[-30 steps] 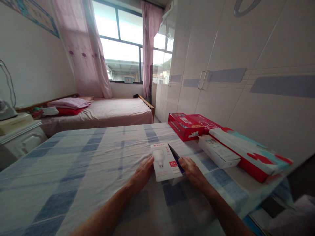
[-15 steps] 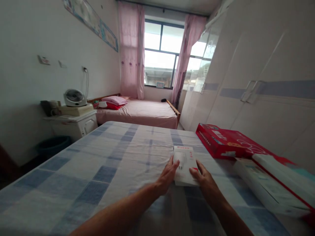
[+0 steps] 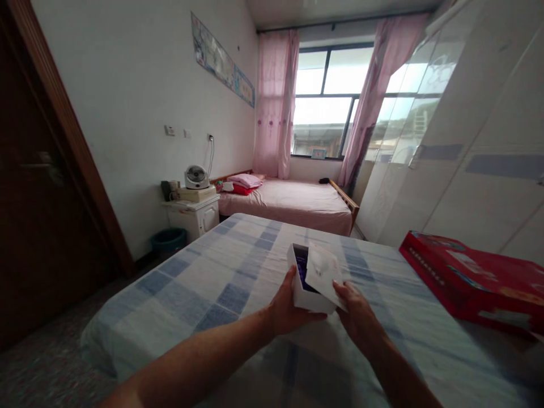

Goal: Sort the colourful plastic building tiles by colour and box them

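A small white box is held above the bed by my left hand, with fingers wrapped round its left side and underneath. Its top is partly uncovered, and something purple shows inside. My right hand pinches the near right corner of the white lid. The lid carries a printed picture, sits tilted over the right part of the box and is shifted to the right. What else lies under it is hidden.
A checked sheet covers the near bed. To the right lies a large red box beside the white wardrobe. Farther off are a pink bed, a nightstand with a fan, and a bin.
The lid has come up and off to the right in my right hand, uncovering the box's left side. My left hand has moved lower round the box. The view has turned left.
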`<act>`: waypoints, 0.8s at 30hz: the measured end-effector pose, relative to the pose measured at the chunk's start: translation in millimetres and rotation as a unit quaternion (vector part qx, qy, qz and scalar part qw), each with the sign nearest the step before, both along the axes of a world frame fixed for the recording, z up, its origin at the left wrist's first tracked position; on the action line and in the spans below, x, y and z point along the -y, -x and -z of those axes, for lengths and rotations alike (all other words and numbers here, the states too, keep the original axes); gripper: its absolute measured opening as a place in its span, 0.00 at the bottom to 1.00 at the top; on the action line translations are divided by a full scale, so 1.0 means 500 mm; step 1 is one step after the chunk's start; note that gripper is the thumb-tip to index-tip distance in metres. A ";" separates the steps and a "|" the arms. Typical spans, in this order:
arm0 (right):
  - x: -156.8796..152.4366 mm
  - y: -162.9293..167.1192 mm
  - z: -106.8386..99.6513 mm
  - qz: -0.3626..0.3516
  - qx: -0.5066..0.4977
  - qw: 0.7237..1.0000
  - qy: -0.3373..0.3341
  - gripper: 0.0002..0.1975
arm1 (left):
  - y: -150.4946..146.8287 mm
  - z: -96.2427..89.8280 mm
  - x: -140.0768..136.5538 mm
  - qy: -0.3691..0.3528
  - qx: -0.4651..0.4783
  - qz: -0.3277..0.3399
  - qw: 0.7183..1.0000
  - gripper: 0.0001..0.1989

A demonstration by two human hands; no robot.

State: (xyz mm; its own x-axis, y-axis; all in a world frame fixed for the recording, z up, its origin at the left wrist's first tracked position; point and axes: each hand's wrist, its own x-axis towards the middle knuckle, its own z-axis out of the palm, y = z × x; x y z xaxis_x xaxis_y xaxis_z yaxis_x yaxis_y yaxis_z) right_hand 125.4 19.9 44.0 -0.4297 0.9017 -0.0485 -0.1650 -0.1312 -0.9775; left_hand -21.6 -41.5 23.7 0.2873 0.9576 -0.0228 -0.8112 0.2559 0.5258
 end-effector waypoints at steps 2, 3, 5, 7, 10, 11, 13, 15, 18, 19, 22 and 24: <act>0.010 0.015 0.001 -0.031 0.004 0.999 -0.006 0.18 | 0.025 0.003 0.019 -0.002 0.028 0.004 1.000 0.35; 0.014 0.018 0.000 -0.047 0.008 0.999 -0.009 0.18 | 0.037 0.003 0.028 -0.001 0.036 -0.002 0.999 0.34; 0.018 0.016 -0.002 -0.065 0.003 0.998 -0.001 0.18 | 0.061 -0.002 0.042 0.012 0.039 -0.032 0.999 0.31; 0.017 0.005 0.000 -0.061 -0.017 0.998 0.024 0.19 | 0.090 -0.011 0.055 0.040 0.024 -0.080 0.996 0.27; 0.008 -0.017 0.017 -0.042 -0.030 0.998 0.042 0.19 | 0.150 -0.034 0.078 0.088 -0.027 -0.165 0.982 0.20; 0.003 -0.025 0.025 -0.036 -0.020 0.998 0.039 0.19 | 0.174 -0.044 0.086 0.102 -0.047 -0.192 0.975 0.18; -0.004 -0.036 0.040 -0.028 0.002 0.999 0.037 0.19 | 0.224 -0.064 0.105 0.120 -0.088 -0.237 0.960 0.15; -0.009 -0.041 0.049 -0.028 0.011 0.999 0.044 0.19 | 0.274 -0.082 0.125 0.145 -0.144 -0.268 0.942 0.13; -0.009 -0.041 0.052 -0.041 0.002 0.997 0.068 0.18 | 0.337 -0.099 0.149 0.163 -0.232 -0.298 0.911 0.16; -0.008 -0.040 0.051 -0.045 0.001 0.996 0.076 0.18 | 0.354 -0.104 0.156 0.171 -0.260 -0.304 0.901 0.17; -0.003 -0.039 0.049 -0.056 0.006 0.995 0.085 0.19 | 0.387 -0.115 0.166 0.217 -0.349 -0.321 0.853 0.21; -0.002 -0.041 0.050 -0.064 0.007 0.995 0.080 0.19 | 0.396 -0.124 0.168 0.249 -0.418 -0.328 0.810 0.23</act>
State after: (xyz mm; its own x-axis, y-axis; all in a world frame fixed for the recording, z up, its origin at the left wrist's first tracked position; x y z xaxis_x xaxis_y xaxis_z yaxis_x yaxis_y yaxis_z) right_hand 145.7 21.0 19.0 -0.5389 0.8198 -0.1937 -0.1242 -0.3048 -0.9443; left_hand -219.7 -125.6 85.8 -0.5943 0.7104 -0.3770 -0.2716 0.2640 0.9255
